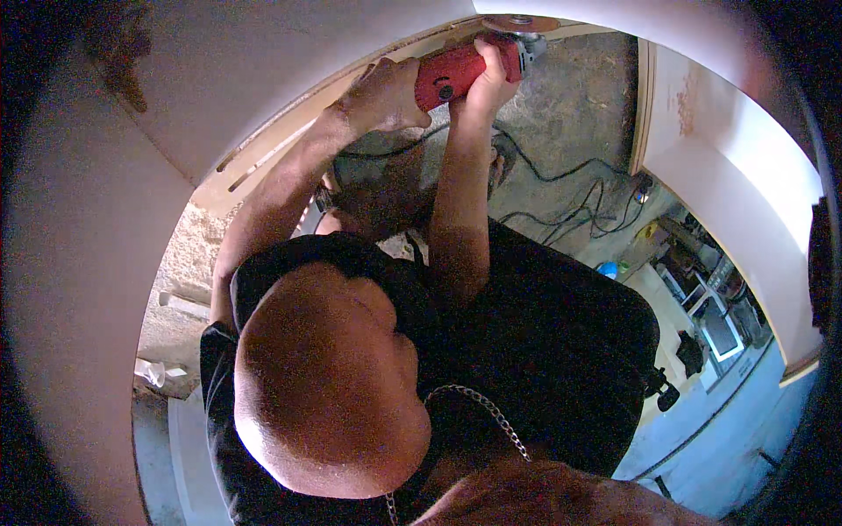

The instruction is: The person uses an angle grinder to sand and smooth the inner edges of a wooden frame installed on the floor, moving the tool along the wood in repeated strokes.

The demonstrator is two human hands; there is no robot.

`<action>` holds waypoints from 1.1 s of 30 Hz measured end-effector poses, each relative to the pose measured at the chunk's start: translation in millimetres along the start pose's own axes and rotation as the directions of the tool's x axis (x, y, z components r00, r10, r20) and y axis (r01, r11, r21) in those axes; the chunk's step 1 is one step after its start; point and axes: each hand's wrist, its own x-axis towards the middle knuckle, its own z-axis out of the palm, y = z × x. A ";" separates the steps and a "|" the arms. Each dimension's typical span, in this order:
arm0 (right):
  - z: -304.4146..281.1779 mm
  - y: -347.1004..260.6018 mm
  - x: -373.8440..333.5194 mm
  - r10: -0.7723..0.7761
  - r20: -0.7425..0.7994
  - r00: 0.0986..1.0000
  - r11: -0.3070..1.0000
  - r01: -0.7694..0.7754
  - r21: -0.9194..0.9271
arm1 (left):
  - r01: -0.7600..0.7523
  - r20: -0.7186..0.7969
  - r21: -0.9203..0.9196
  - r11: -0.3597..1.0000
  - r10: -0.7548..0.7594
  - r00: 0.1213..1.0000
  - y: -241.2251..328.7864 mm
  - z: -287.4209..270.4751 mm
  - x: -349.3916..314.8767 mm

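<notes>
Both my hands are raised to a red angle grinder at the top of the head view. My left hand is wrapped round its rear body. Nearer its metal head, my right hand grips the front, with the thumb lying along the casing. The grinder's brownish disc is close to the edge of a pale wooden strip; whether they touch I cannot tell. Bare forearms lead up to the tool from a black shirt.
A large pale curved panel fills the left, and a white wood-edged panel stands at right. Dark cables loop over the rough grey surface below. Clutter with a white-framed item lies at lower right.
</notes>
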 end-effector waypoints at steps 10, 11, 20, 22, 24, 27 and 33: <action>1.7 -4.1 -0.7 -0.045 0.037 0.998 0.999 0.046 -0.003 | -0.069 -0.015 0.013 0.998 0.069 0.997 4.7 -7.6 -4.3; 4.5 -3.3 -2.4 -0.063 0.025 0.998 0.997 0.064 -0.035 | -0.078 -0.071 0.039 0.996 0.081 0.994 -4.2 4.5 -1.3; 4.9 -6.3 -5.4 -0.043 0.007 0.999 0.998 0.043 -0.037 | -0.014 0.018 -0.011 1.000 0.014 1.000 0.5 -1.0 -2.5; 1.4 -4.7 -1.5 -0.049 0.003 0.999 0.997 0.049 -0.058 | 0.000 0.023 -0.006 1.000 0.000 1.000 1.8 -1.0 -2.0; -12.2 4.5 12.5 -0.113 -0.060 0.992 0.990 0.107 -0.093 | -0.030 -0.016 -0.017 0.999 0.030 0.999 3.3 2.4 0.7; -2.0 3.6 1.6 -0.056 0.005 0.998 0.997 0.056 -0.046 | -0.043 -0.044 -0.073 0.996 0.040 0.998 -5.9 3.0 -3.2; 10.5 -18.9 -13.7 -0.020 0.028 0.999 0.999 0.019 0.030 | -0.033 0.002 -0.051 0.998 0.033 0.999 13.9 -10.6 -11.9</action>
